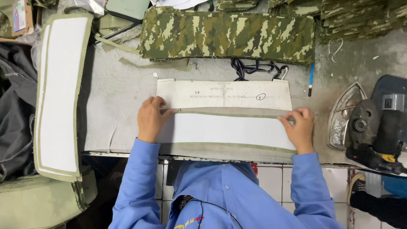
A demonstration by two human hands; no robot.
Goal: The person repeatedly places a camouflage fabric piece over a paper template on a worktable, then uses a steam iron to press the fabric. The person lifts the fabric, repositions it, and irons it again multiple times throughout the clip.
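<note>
1. White fabric strip (224, 129), olive-edged: I see it lying flat at the near edge of the grey surface (123, 93), its long axis running left to right, ends pointing at the two hands.
2. Cardboard template (224, 94): lies just beyond the strip, parallel to it and touching along its far edge.
3. Left hand (149, 118): I note its grip pressed flat, fingers together, on the strip's left end where it meets the template.
4. Right hand (300, 127): grip pinched on the strip's upper right corner.
5. Camouflage fabric stack (227, 36): further back, also lying crosswise.
6. Second white padded strip (59, 93): far left, long axis running front to back.
7. Iron (377, 127): at right, beside its metal rest (345, 116).
</note>
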